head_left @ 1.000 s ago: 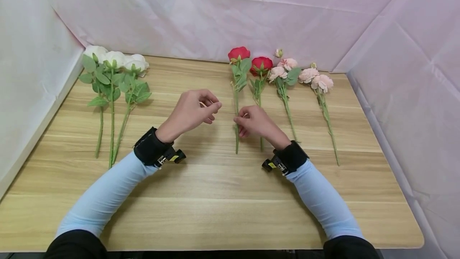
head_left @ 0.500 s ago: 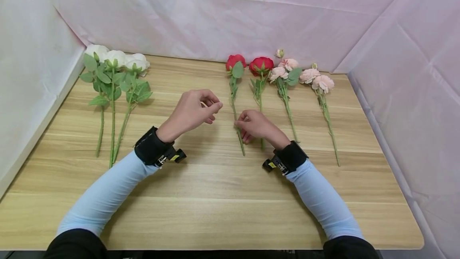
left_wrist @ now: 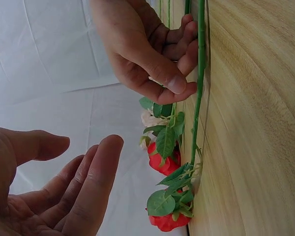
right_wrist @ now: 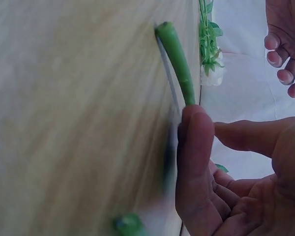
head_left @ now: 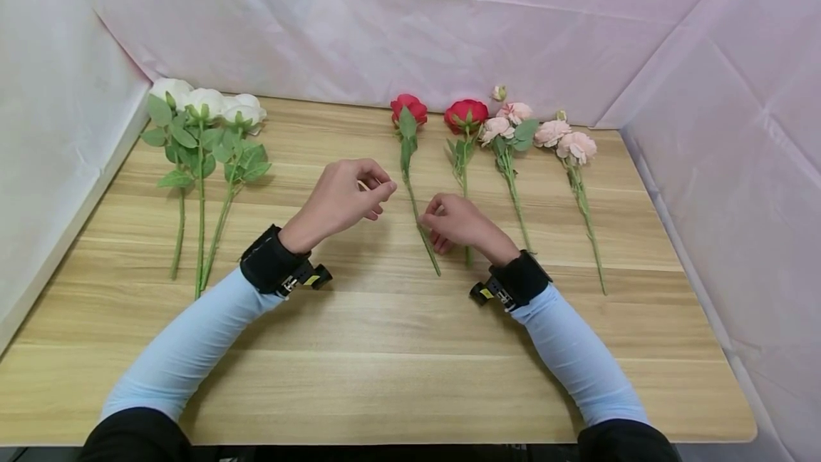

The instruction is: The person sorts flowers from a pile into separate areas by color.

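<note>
My right hand [head_left: 458, 219] pinches the lower stem of a red rose [head_left: 408, 110] between thumb and forefinger, low over the wooden table. The stem slants, with the bloom toward the back and the cut end [right_wrist: 174, 49] nearer me. Fingers partly cover the stem in the right wrist view. My left hand [head_left: 349, 194] hovers to the left of this rose, fingers loosely bent and holding nothing. In the left wrist view its thumb and fingers [left_wrist: 96, 182] stand apart. A second red rose [head_left: 466, 117] lies just right of the first, its stem passing behind my right hand.
Two stems of pale pink flowers [head_left: 513, 127] [head_left: 575, 148] lie to the right on the table [head_left: 385, 376]. Three white roses [head_left: 205, 104] with green leaves lie at the left. White cloth walls [head_left: 385, 34] stand at the back and both sides.
The held red rose has swung: its bloom moved left, away from the second red rose, while its stem end shifted right. Both hands stay in nearly the same place.
</note>
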